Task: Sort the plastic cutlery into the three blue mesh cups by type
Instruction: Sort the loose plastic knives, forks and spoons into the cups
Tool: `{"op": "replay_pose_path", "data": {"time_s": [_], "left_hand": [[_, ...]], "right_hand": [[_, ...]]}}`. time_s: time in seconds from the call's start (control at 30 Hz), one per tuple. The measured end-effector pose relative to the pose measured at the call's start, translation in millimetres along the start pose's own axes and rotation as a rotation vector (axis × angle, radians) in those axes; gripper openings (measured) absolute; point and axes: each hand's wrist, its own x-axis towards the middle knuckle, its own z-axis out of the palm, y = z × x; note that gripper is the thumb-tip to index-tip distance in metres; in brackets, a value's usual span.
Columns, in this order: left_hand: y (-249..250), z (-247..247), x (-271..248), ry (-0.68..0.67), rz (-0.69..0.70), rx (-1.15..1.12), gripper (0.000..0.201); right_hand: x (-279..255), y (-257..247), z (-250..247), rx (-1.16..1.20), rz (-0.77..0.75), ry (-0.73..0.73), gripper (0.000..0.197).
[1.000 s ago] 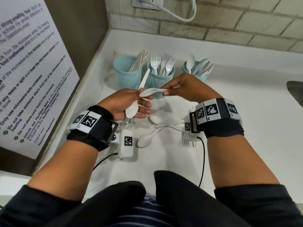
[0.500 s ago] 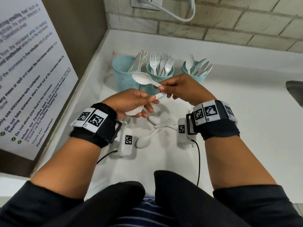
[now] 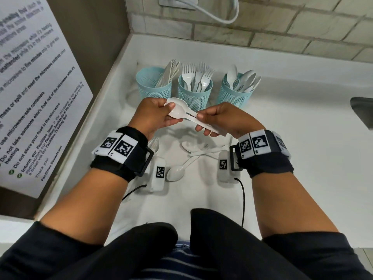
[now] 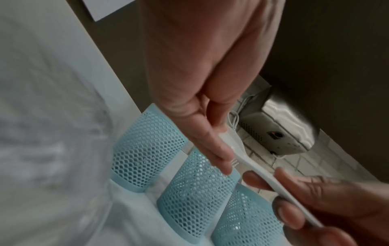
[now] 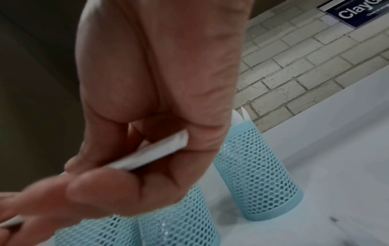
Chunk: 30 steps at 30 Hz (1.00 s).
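Three blue mesh cups stand in a row at the back of the white counter: the left cup (image 3: 154,85) holds knives, the middle cup (image 3: 194,96) forks, the right cup (image 3: 235,96) spoons. In front of them I hold two white plastic spoons (image 3: 178,112) laid together. My left hand (image 3: 168,116) grips the bowls. My right hand (image 3: 210,123) pinches the handles (image 5: 151,154). The left wrist view shows a handle (image 4: 263,176) running between both hands. Loose spoons (image 3: 175,172) lie on the counter below my wrists.
A wall with a printed notice (image 3: 36,98) closes the left side, and a brick wall with a socket and cable (image 3: 220,15) the back. A sink edge (image 3: 361,112) shows at the far right. Camera units with black cables (image 3: 243,199) hang under both wrists.
The right hand swung its spoon from pointing up-left down onto the spoon in the left hand. The left hand turned and now grips both bowls.
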Motion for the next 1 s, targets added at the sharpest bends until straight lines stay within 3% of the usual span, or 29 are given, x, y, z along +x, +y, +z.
{"op": "replay_pose_path", "data": {"time_s": [0.13,0.2,0.3,0.37,0.43,0.63,0.73,0.83,1.0], "left_hand": [[-3,3,0,0.024,0.049,0.084,0.010],[-6,10,2,0.041,0.066,0.156,0.011],[-8,21,5,0.053,0.087,0.238,0.014],[-7,24,5,0.044,0.102,0.256,0.014],[-5,24,5,0.029,0.109,0.271,0.016],[-11,18,4,-0.027,0.072,0.413,0.013],[-14,19,2,-0.071,0.031,0.469,0.008],[-15,19,1,-0.104,0.024,0.530,0.017],[-17,17,1,-0.145,0.004,0.612,0.018]], "right_hand": [[-3,-4,0,-0.076,0.055,-0.113,0.013],[-1,-8,3,-0.236,0.058,-0.136,0.016],[3,-14,4,-0.521,0.046,-0.098,0.021],[3,-16,-1,-0.586,0.030,-0.023,0.025],[6,-19,-11,-0.453,-0.042,0.155,0.019],[14,-27,-61,0.071,-0.314,1.006,0.016],[22,-23,-76,0.104,-0.299,1.210,0.012],[35,-13,-75,0.010,-0.198,1.174,0.020],[42,-9,-73,-0.406,-0.034,0.998,0.029]]}}
